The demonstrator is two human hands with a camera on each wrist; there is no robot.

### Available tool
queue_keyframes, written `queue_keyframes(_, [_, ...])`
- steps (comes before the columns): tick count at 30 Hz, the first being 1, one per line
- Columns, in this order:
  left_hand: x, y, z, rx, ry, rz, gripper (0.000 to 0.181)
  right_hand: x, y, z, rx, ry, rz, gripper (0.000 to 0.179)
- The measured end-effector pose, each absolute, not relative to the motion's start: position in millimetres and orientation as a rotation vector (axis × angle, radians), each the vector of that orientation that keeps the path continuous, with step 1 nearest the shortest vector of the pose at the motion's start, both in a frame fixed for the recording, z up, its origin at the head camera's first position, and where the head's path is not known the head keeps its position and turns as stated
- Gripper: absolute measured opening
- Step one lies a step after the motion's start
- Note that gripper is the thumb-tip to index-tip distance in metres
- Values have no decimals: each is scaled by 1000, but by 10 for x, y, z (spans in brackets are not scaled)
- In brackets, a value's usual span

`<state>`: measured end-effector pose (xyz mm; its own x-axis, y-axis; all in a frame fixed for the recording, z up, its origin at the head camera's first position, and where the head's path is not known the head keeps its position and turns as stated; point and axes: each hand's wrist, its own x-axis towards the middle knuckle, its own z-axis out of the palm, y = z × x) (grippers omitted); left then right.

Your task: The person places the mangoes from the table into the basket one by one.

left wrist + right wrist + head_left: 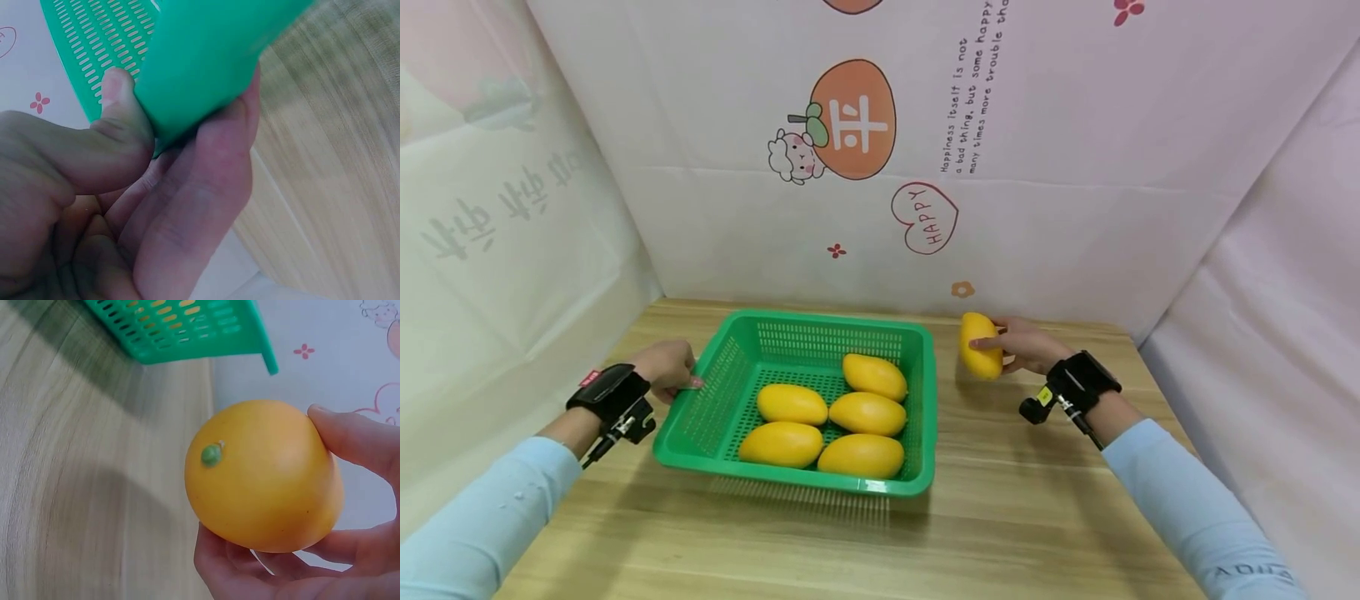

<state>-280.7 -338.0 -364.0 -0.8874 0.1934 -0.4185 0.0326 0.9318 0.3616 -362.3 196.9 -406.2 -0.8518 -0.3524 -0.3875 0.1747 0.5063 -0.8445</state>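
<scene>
A green plastic basket [797, 482] with slotted walls holds several yellow mangoes [860, 456]. My left hand [664, 368] grips its left rim; in the left wrist view the thumb lies on the slotted inner side and the curled fingers are under the rim [200, 69]. To the right of the basket, my right hand [1026, 346] holds another mango [980, 348] between thumb and fingers. In the right wrist view, this mango [265, 478] shows its green stem end, and its shadow falls on the tabletop.
The wooden table [1000, 517] ends at a printed white cloth [1037, 233] behind the basket. More white cloth hangs at the left [512, 275] and right [1277, 333] sides. Each wrist wears a black strap with a small camera.
</scene>
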Motion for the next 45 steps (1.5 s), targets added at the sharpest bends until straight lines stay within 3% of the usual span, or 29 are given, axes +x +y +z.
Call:
queue_keyframes(29, [-2818,-3404,-3695,129,2634,467,24,-3421,1578,-3691,-310,2204,-1322,84])
queue_keyframes(45, [-2840,-3392,-3671,123,2627,482,31,-3402,1353,-3586,-398,2214,-1298,74])
